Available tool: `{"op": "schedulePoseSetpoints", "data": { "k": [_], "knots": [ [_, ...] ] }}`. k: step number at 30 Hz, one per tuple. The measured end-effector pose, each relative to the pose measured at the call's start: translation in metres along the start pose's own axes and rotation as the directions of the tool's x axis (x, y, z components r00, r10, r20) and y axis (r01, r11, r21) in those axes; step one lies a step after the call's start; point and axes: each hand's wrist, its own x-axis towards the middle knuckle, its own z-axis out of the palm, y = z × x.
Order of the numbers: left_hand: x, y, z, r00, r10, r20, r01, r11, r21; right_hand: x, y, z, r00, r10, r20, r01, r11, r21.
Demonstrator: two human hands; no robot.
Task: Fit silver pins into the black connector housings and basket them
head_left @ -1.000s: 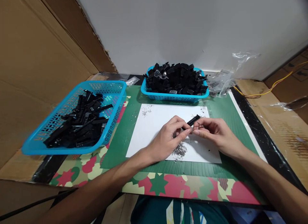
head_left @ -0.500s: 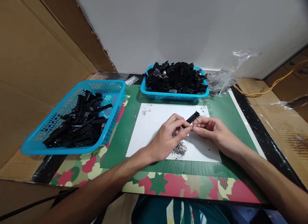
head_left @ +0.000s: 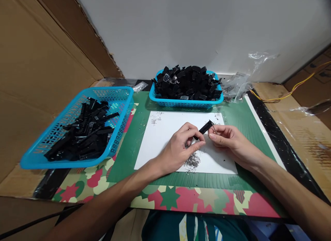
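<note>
My left hand [head_left: 178,146] is closed round the lower end of a long, narrow black plastic part [head_left: 206,127], which tilts up to the right. Between the thumb and fingers of my right hand [head_left: 227,137] is a thin metal tool [head_left: 214,129], whose upper tip is at the part's far end. Whether the tip touches the part is too small to tell. A heap of small metal springs [head_left: 192,161] lies on the white sheet [head_left: 155,147] below my left hand. More tiny metal pieces [head_left: 155,119] are scattered at the sheet's upper left.
A blue basket [head_left: 120,130] with long black parts stands on the left. Another blue basket [head_left: 186,103], heaped with curved black pieces, stands at the back against the wall. Clear plastic bags [head_left: 236,87] lie to its right. A green mat [head_left: 124,161] lies under the sheet.
The black part has turned a little in my left hand. My right hand has drawn slightly apart from the left, and the metal tool now shows at the part's upper end.
</note>
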Motion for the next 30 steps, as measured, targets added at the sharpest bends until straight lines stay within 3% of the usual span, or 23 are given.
{"op": "schedulePoseSetpoints", "data": {
  "k": [10,18,30],
  "knots": [
    [-0.001,-0.008,0.004,0.997,-0.003,-0.071,0.009,0.997,0.078,0.0,-0.001,-0.004,1.0,0.012,0.028,-0.012,1.0,-0.007],
    [0.0,-0.006,0.001,0.995,0.008,-0.097,-0.003,0.999,0.047,0.0,0.0,0.0,1.0,0.012,0.017,-0.011,0.997,-0.082],
    [0.0,0.001,0.002,0.99,0.044,-0.131,-0.053,0.996,-0.066,0.005,0.014,0.003,0.997,-0.075,0.018,0.076,0.995,-0.06]
  ]
}}
